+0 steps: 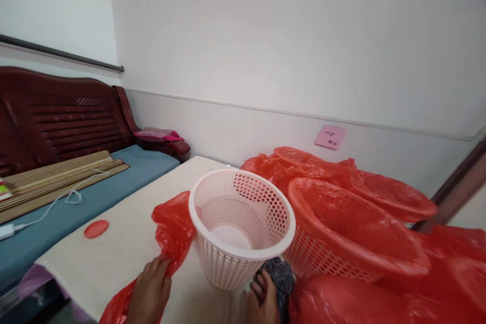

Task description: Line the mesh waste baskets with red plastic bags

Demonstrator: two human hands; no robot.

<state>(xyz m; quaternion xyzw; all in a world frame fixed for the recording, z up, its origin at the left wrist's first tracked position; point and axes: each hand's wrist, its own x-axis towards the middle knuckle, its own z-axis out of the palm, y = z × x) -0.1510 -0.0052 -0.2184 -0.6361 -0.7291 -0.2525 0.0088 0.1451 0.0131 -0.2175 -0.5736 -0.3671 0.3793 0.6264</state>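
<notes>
Basket point(242, 252): pale pinkish white, with a lattice of holes
Loose bag point(174, 230): bright, see-through red
Cloth point(283, 281): dark grey flecked with lighter grey
Lined basket point(322, 258): red, with rows of holes
Disc point(96, 229): coral red, plain
Tabletop point(121, 258): plain cream
Bench point(76, 116): dark reddish brown, lined with horizontal slats
Seat pad point(146, 158): plain grey-blue
Mat point(56, 177): tan with darker brown stripes
Folded fabric point(157, 134): pink, brighter along the edge
Note point(330, 137): pink with dark writing
Cable point(51, 210): white
Rail point(61, 53): dark grey
Wall point(284, 50): white
</notes>
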